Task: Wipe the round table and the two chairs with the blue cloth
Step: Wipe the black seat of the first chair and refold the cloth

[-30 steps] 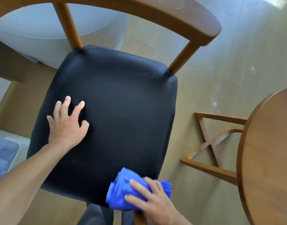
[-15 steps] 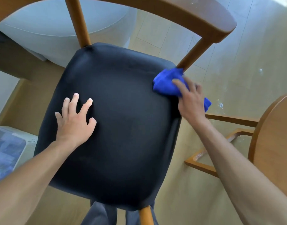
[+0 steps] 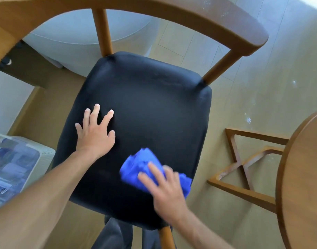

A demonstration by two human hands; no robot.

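A wooden chair with a black padded seat (image 3: 154, 105) fills the middle of the view, its curved wooden backrest (image 3: 190, 13) arching across the top. My left hand (image 3: 94, 133) lies flat on the seat's left side, fingers spread, holding nothing. My right hand (image 3: 164, 191) presses the bunched blue cloth (image 3: 141, 168) against the seat's near right part; the hand is motion-blurred. The round wooden table (image 3: 304, 177) shows only as an edge at the right. A second chair is not visible.
The table's wooden base legs (image 3: 243, 169) spread over the pale floor right of the chair. A white round object (image 3: 78, 33) stands behind the chair. A white box with a clear lid (image 3: 14, 162) sits on the floor at the left. My dark trouser legs (image 3: 114, 234) are below the seat.
My right hand has swept the blue cloth from the seat's far right corner back toward the near right part. The left hand has stayed flat on the seat.
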